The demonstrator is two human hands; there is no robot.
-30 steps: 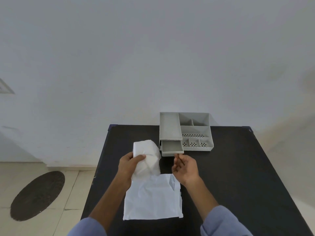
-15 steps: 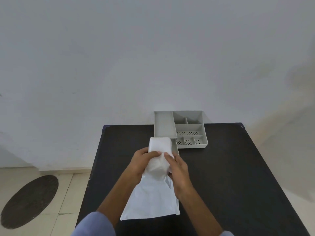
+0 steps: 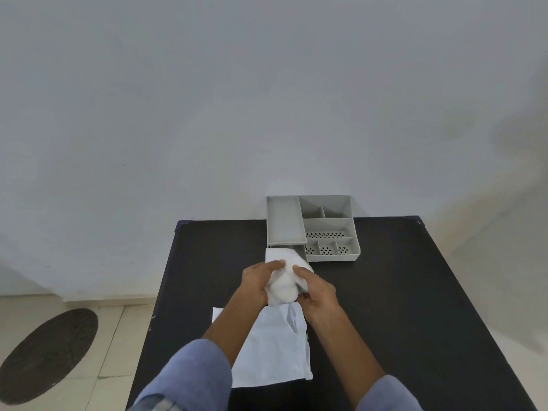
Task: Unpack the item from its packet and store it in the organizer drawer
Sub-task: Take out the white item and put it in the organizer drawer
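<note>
Drawer (image 3: pixel 300 251) mostly hidden — white bundle (image 3: pixel 281 280) between both hands.

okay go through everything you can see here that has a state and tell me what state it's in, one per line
Left hand: closed on the white bundle.
Right hand: closed on the same bundle.
White bundle: out of its packet, held at the drawer's mouth.
Packet: flat on the table.
Organizer drawer: pulled open.
Organizer: top compartments look empty.
</note>
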